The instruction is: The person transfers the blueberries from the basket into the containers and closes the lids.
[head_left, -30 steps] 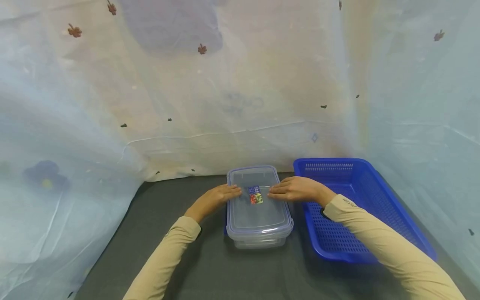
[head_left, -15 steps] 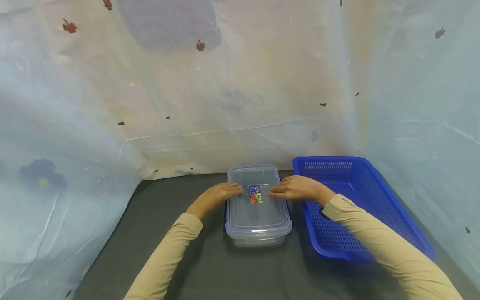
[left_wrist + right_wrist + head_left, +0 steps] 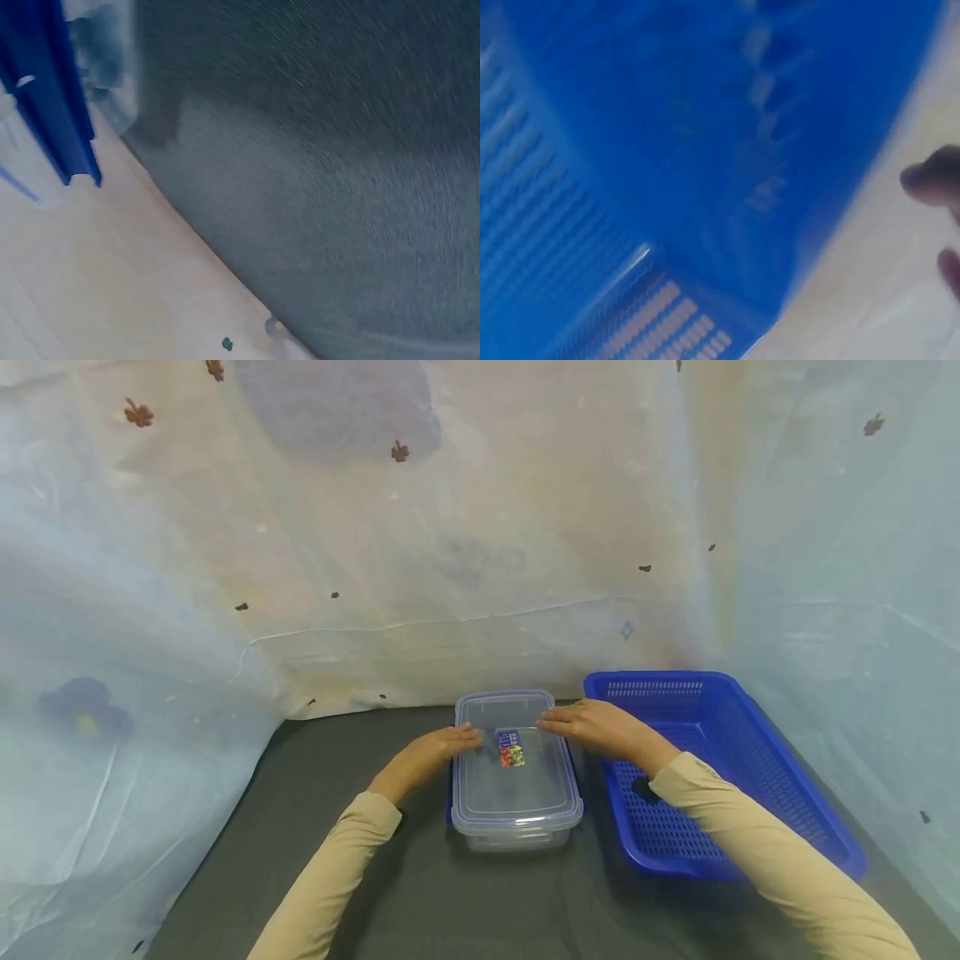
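A clear plastic food container (image 3: 517, 797) with a lid stands lengthwise on the dark cloth; a small fruit label (image 3: 511, 748) sits on the lid. My left hand (image 3: 427, 760) reaches in from the left, its fairly straight fingers over the lid's left edge. From the right comes my right hand (image 3: 600, 727), fingers extended at the lid's right edge; whether they touch it I cannot tell. A blue locking flap (image 3: 56, 97) hangs along the container's side in the left wrist view. Blurred fingertips (image 3: 930, 180) of the right hand show in the right wrist view.
A blue perforated basket (image 3: 780, 768) stands right of the container, beneath the right forearm. Dark grey cloth (image 3: 420, 893) covers the table. A pale patterned plastic sheet (image 3: 480, 568) hangs behind and at both sides.
My right hand has shifted slightly away, toward the back, and its fingers appear lifted from the lid. The left hand stays almost in place, and the container has not visibly moved.
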Action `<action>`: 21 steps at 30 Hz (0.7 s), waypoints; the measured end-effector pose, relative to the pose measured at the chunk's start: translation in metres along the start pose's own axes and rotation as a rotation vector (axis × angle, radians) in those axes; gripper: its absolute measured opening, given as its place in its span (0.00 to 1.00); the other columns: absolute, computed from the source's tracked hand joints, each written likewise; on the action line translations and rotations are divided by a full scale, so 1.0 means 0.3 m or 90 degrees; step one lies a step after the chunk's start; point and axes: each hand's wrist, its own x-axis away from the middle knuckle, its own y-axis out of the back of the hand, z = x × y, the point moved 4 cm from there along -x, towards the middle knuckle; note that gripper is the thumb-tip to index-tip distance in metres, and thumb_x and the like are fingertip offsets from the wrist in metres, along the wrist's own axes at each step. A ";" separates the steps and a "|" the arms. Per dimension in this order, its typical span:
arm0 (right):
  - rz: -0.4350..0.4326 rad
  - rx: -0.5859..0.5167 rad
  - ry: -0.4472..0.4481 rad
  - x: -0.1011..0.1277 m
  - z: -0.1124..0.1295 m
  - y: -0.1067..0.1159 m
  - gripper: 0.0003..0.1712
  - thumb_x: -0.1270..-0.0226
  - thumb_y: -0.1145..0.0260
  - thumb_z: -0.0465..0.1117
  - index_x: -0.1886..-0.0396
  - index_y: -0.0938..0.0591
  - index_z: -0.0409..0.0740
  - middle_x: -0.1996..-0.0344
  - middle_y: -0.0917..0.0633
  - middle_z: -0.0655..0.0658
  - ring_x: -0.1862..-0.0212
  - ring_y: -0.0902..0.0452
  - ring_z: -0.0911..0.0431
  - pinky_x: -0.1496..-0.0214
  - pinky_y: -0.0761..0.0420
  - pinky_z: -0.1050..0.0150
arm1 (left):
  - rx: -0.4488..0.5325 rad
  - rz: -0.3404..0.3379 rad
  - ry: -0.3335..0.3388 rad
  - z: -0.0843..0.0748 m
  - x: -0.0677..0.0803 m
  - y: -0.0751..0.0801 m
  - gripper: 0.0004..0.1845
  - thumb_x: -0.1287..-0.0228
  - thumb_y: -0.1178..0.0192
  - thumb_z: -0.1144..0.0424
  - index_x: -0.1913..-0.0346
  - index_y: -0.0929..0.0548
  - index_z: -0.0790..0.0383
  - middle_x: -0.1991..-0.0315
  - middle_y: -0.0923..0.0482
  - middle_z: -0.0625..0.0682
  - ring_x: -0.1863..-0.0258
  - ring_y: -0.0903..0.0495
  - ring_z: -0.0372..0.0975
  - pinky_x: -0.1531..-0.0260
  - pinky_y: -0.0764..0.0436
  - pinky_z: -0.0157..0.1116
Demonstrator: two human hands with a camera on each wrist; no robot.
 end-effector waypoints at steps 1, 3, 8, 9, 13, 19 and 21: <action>-0.018 -0.022 -0.044 -0.001 -0.004 0.012 0.27 0.42 0.31 0.26 0.41 0.20 0.40 0.47 0.17 0.41 0.49 0.19 0.48 0.51 0.20 0.52 | 0.025 -0.024 0.010 0.001 0.001 0.006 0.26 0.46 0.37 0.84 0.43 0.19 0.67 0.41 0.23 0.57 0.39 0.27 0.47 0.42 0.29 0.41; -0.064 -0.086 -0.141 -0.004 -0.009 0.034 0.26 0.41 0.31 0.28 0.41 0.21 0.37 0.47 0.18 0.38 0.49 0.20 0.45 0.49 0.21 0.51 | 0.083 -0.090 0.033 -0.001 0.005 0.020 0.24 0.47 0.37 0.86 0.45 0.18 0.70 0.43 0.22 0.61 0.40 0.26 0.50 0.46 0.25 0.42; -0.238 -0.388 -0.456 0.006 0.026 0.055 0.29 0.37 0.32 0.35 0.38 0.26 0.31 0.44 0.21 0.33 0.44 0.23 0.41 0.45 0.23 0.49 | 0.229 -0.255 0.170 -0.017 0.047 0.041 0.22 0.45 0.35 0.79 0.44 0.20 0.72 0.45 0.22 0.64 0.44 0.24 0.54 0.51 0.22 0.48; -0.278 -0.456 -0.517 0.012 0.040 0.051 0.29 0.36 0.32 0.36 0.37 0.26 0.31 0.44 0.21 0.33 0.43 0.24 0.42 0.45 0.23 0.50 | 0.271 -0.271 0.210 -0.022 0.056 0.037 0.22 0.43 0.35 0.77 0.43 0.21 0.72 0.44 0.23 0.64 0.43 0.25 0.54 0.49 0.24 0.49; -0.372 -0.633 -0.695 0.025 0.100 0.012 0.30 0.33 0.34 0.39 0.34 0.29 0.35 0.40 0.24 0.35 0.40 0.26 0.44 0.43 0.25 0.51 | 0.446 -0.284 0.352 -0.040 0.076 0.003 0.28 0.38 0.34 0.68 0.36 0.27 0.73 0.38 0.29 0.64 0.38 0.30 0.55 0.43 0.29 0.48; -0.337 -0.589 -0.778 0.018 0.180 -0.065 0.37 0.34 0.34 0.43 0.29 0.36 0.34 0.34 0.31 0.33 0.33 0.37 0.39 0.34 0.36 0.46 | 0.591 -0.265 0.503 -0.074 0.110 -0.031 0.39 0.37 0.34 0.63 0.30 0.41 0.77 0.31 0.40 0.69 0.31 0.41 0.56 0.35 0.39 0.48; -0.321 -0.548 -0.788 0.011 0.206 -0.086 0.39 0.35 0.34 0.44 0.29 0.37 0.32 0.34 0.32 0.30 0.33 0.38 0.36 0.35 0.37 0.42 | 0.619 -0.252 0.539 -0.097 0.123 -0.027 0.42 0.37 0.34 0.63 0.29 0.45 0.78 0.30 0.44 0.70 0.30 0.44 0.58 0.34 0.41 0.49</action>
